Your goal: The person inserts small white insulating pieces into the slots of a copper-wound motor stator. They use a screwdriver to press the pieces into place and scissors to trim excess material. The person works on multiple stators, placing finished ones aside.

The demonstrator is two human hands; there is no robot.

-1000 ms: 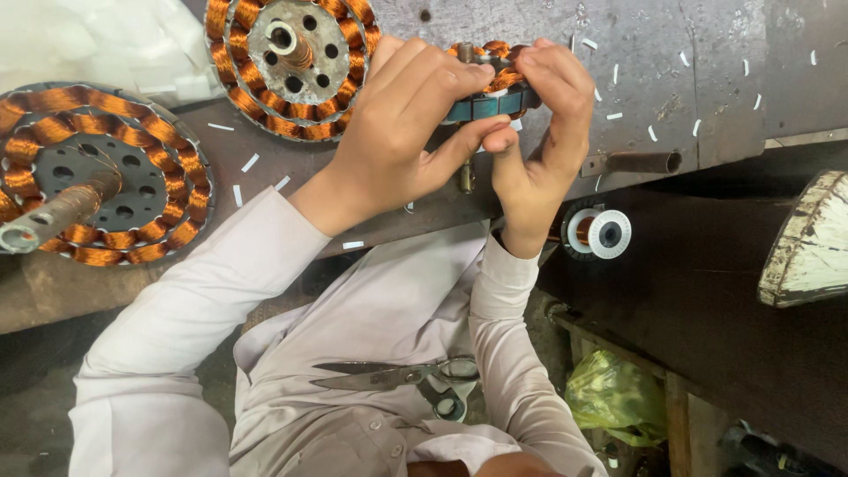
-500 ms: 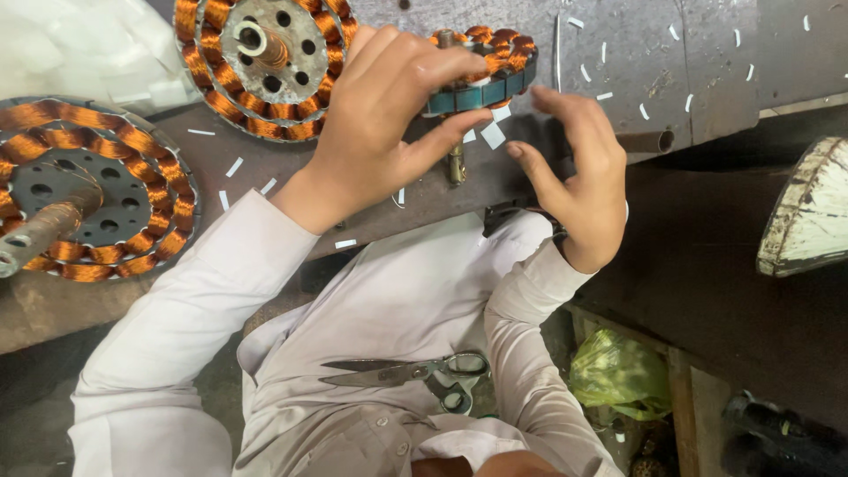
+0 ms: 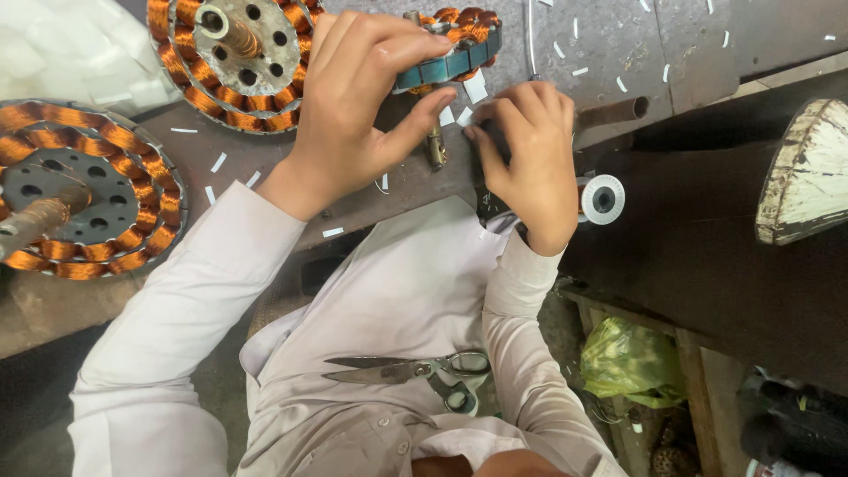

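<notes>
The left hand (image 3: 353, 97) wraps over a round motor stator with copper-orange windings and a teal-grey steel rim (image 3: 450, 49), its grip pressed around the rim, fingers on top and thumb underneath. The stator sits at the far edge of the worn grey metal counter (image 3: 618, 53), on a small upright metal post (image 3: 435, 146). The right hand (image 3: 530, 159) lies just beside it, lower and to the right, fingers curled down onto the counter edge next to small white paper slips (image 3: 475, 88); whether that grip pinches anything, I cannot tell.

To the left stand two more copper-wound stators, one with a perforated metal hub (image 3: 234, 53) behind the left wrist, another larger one (image 3: 79, 190) on a rusty shaft at the counter's left end. More white slips are scattered over the counter. A small white spool (image 3: 602, 199) sits just right of the right wrist. A pair of steel scissors (image 3: 411, 371) rests on the person's lap, on the pale garment. A crumpled yellow-green plastic bag (image 3: 627, 358) lies lower right, and a white round-edged object (image 3: 808, 172) is at the far right.
</notes>
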